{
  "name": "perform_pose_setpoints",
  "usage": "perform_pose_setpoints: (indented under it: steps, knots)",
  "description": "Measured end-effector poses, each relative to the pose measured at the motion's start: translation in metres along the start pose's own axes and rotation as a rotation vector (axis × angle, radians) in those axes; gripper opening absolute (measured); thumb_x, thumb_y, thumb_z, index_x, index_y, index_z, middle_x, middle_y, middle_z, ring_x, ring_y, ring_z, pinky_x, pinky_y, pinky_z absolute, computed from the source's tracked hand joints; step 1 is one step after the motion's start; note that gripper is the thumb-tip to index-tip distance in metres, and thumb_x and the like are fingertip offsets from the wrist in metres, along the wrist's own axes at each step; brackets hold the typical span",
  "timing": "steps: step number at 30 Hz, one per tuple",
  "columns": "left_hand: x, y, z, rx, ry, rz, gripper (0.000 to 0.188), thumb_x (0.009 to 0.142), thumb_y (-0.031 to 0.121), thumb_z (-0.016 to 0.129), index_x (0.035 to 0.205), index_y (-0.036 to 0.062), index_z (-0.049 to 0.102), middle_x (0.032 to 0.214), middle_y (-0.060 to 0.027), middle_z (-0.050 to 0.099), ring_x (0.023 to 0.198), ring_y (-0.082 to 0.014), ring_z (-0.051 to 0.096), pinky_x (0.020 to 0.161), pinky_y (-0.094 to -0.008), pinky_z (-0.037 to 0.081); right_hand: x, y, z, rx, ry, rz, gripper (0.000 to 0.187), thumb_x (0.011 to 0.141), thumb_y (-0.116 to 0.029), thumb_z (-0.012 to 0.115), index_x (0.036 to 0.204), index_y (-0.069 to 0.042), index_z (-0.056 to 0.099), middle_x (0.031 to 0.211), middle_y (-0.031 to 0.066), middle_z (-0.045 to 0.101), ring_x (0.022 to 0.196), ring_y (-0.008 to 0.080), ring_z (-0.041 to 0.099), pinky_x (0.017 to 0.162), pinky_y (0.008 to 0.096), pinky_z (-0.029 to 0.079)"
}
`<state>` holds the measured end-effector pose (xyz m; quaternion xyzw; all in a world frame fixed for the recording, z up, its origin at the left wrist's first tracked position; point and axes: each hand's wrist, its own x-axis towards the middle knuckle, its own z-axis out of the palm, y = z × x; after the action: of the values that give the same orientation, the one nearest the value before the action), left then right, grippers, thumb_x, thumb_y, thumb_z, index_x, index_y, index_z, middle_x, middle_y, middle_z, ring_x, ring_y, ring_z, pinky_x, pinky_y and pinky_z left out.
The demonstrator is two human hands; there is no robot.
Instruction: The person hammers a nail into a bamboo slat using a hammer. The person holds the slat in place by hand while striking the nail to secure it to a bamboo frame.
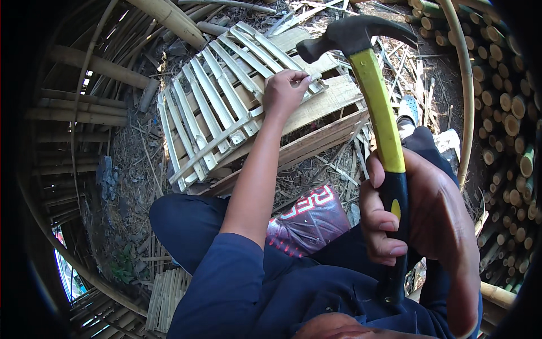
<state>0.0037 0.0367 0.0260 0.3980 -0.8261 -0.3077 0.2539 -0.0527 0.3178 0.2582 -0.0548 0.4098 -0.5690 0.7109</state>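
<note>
A claw hammer (377,101) with a dark head and a yellow and black handle is held up close in front of me. My right hand (429,214) wraps round the black grip, the head pointing up and away. Farther off, my left hand (285,93) is closed in a pinch over the right end of a panel of split bamboo slats (217,93). Whatever sits between its fingertips is too small to tell. A bamboo crosspiece (217,144) runs slantwise over the slats' near ends toward that hand. Under the panel stands a low wooden platform (330,101).
A stack of cut bamboo poles (508,113) fills the right side. Bamboo rails (84,116) line the left. A bundle of bamboo strips (166,296) lies at the lower left. A dark printed cloth (310,223) rests between my knees. Scraps litter the ground.
</note>
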Motion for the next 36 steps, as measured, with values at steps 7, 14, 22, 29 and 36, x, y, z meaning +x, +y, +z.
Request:
perform_pose_setpoints:
  steps: [7,14,22,29,36]
  knots:
    - [0.002,-0.009,0.002,0.032,0.001,-0.029,0.019,0.085,0.036,0.079,0.095,0.0196,0.082,0.097,-0.0005,0.078,0.1,-0.0271,0.07,0.086,-0.0408,0.057,0.003,-0.002,0.007,0.09,0.113,0.063,0.017,0.104,-0.019,0.049,0.109,-0.002,0.046,0.065,0.0125,0.045,0.043,0.0192,0.044,0.041,0.0336,0.039]
    - [0.001,-0.008,0.003,0.01,0.041,0.031,0.026,0.086,0.034,0.08,0.098,0.0109,0.081,0.097,-0.0089,0.078,0.091,-0.0254,0.075,0.083,-0.0372,0.056,0.011,-0.003,-0.014,-0.042,-0.127,-0.008,0.042,0.097,-0.036,0.065,0.11,-0.002,0.045,0.066,0.0084,0.046,0.044,0.0139,0.043,0.041,0.0295,0.038]
    - [0.003,-0.013,0.001,0.028,0.099,0.183,0.018,0.083,0.029,0.081,0.088,0.0116,0.081,0.098,-0.0075,0.076,0.103,-0.0267,0.069,0.092,-0.0391,0.054,0.09,-0.005,-0.059,-0.789,0.262,-0.364,0.042,0.107,-0.043,0.056,0.094,-0.003,0.054,0.065,-0.003,0.045,0.052,0.0055,0.041,0.048,0.0265,0.034]
    - [0.004,-0.01,0.004,0.117,0.136,0.234,0.017,0.083,0.033,0.083,0.086,0.0162,0.083,0.119,-0.0018,0.073,0.138,-0.0308,0.049,0.118,-0.0427,0.036,0.164,0.003,-0.109,-1.455,0.564,-0.569,0.047,0.109,-0.035,0.054,0.084,0.004,0.056,0.062,0.0157,0.052,0.056,0.0239,0.046,0.059,0.0438,0.041]
    - [0.01,-0.022,0.011,0.082,0.098,0.157,0.017,0.077,0.032,0.088,0.084,0.018,0.081,0.122,0.0033,0.072,0.147,-0.0296,0.043,0.129,-0.0485,0.017,0.182,0.008,-0.11,-1.547,0.578,-0.426,0.046,0.107,-0.036,0.05,0.092,0.005,0.065,0.086,0.0305,0.067,0.088,0.0479,0.067,0.082,0.0536,0.051]
